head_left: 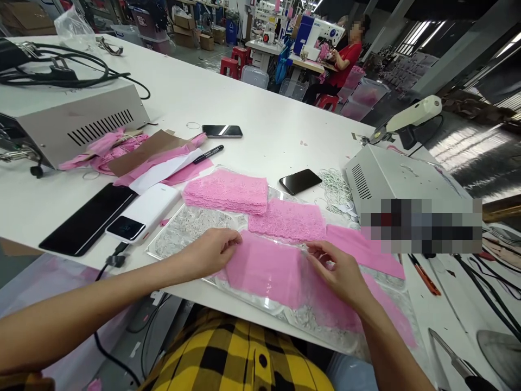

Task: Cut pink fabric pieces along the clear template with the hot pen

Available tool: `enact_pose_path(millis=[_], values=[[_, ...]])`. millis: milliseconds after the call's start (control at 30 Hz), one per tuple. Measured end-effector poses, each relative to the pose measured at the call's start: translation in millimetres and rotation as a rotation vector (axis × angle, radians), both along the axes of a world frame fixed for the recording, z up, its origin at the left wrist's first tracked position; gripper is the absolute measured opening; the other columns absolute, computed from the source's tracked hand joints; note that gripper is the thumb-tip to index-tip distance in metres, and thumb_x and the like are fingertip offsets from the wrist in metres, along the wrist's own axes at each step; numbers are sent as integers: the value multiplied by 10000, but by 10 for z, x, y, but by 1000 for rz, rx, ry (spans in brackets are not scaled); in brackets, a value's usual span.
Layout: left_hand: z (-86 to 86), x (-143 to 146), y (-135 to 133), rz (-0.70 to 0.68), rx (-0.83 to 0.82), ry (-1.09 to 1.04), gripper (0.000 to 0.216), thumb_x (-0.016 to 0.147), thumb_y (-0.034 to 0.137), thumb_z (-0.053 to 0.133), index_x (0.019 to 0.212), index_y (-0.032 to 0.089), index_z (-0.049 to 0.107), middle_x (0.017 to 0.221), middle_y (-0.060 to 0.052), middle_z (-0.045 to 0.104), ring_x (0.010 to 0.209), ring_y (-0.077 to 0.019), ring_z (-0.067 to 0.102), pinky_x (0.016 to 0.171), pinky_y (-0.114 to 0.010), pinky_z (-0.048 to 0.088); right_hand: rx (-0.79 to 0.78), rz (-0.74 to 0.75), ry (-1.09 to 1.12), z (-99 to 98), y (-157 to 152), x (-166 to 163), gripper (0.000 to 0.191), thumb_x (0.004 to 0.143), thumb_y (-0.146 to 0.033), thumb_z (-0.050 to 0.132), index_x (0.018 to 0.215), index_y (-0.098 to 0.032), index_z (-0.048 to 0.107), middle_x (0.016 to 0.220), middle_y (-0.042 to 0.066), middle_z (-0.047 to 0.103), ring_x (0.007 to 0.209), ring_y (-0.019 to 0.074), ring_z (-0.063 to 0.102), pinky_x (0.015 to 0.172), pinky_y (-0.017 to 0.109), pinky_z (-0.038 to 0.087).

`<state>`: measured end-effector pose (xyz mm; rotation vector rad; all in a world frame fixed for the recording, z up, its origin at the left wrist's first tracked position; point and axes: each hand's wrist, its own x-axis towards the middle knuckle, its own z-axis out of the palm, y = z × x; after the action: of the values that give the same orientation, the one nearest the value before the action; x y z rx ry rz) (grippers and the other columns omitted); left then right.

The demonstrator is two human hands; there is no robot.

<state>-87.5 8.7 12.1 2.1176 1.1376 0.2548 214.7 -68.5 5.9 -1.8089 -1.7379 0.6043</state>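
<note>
A smooth pink fabric piece [264,269] lies in front of me with a glossy, see-through sheen over it, on a clear sheet with whitish lace-like stuff under it [191,225]. At its upper left corner, my left hand [214,252] pinches the edge between thumb and fingers. My right hand [336,271] rests by the upper right corner, fingers loosely bent and apart. Just beyond the hands sit a thick stack of pink lace [228,191] and a lower pink lace pile [287,219]. More plain pink fabric [366,250] lies right, partly behind my right hand.
Phones [300,181] [222,131], a power bank [157,203] and a dark tablet-like slab [87,220] lie around. Grey machine boxes [89,119] [407,179] flank the table. Elastic loops [336,187], a cutter [425,276] and scissors [456,358] are right. A person in red [345,62] sews beyond.
</note>
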Motion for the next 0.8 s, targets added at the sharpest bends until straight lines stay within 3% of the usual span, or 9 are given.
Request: enact_pose_path(millis=[133, 233, 367, 567, 700, 800], values=[[-56, -32, -85, -118, 506, 61, 330, 893, 98, 389, 1095, 139, 647, 1075, -112, 645, 887, -205, 627, 747, -325, 521, 83, -167, -32, 45, -214, 289, 293, 814, -473, 586, 908, -221, 702, 891, 62, 721, 696, 166, 623, 631, 301, 524], [-75, 104, -112, -352, 668, -63, 327, 923, 70, 422, 1163, 141, 632, 1186, -116, 649, 1092, -233, 605, 927, -394, 499, 39, -286, -58, 23, -394, 506, 344, 782, -526, 595, 872, -217, 713, 862, 66, 728, 631, 162, 606, 579, 298, 506], [-66, 526, -128, -659, 657, -125, 294, 920, 68, 509, 1175, 142, 636, 1297, -104, 629, 1229, -238, 552, 1041, -414, 426, -33, -347, -75, -46, -570, 704, 388, 773, -569, 579, 839, -214, 721, 860, 71, 729, 618, 165, 603, 580, 305, 501], [-95, 1149, -242, -893, 626, -143, 209, 937, 115, 527, 1081, 170, 668, 1198, -105, 668, 1171, -214, 580, 1033, -360, 410, 15, -391, -106, -191, -651, 830, 368, 769, -534, 591, 855, -197, 710, 789, 63, 688, 630, 170, 585, 620, 321, 495], [-141, 1287, -319, -994, 621, -137, 214, 934, 137, 522, 1094, 169, 658, 1166, -123, 671, 1121, -220, 595, 1029, -362, 410, 46, -399, -97, -226, -686, 862, 282, 799, -455, 547, 767, -208, 679, 755, 48, 665, 632, 164, 568, 625, 315, 477], [-151, 1282, -336, -1004, 652, -141, 244, 940, 137, 496, 1129, 165, 647, 1189, -126, 663, 1124, -223, 594, 1044, -379, 398, 78, -444, -84, -177, -761, 889, 281, 822, -445, 517, 814, -208, 668, 791, 52, 677, 671, 171, 583, 651, 320, 480]])
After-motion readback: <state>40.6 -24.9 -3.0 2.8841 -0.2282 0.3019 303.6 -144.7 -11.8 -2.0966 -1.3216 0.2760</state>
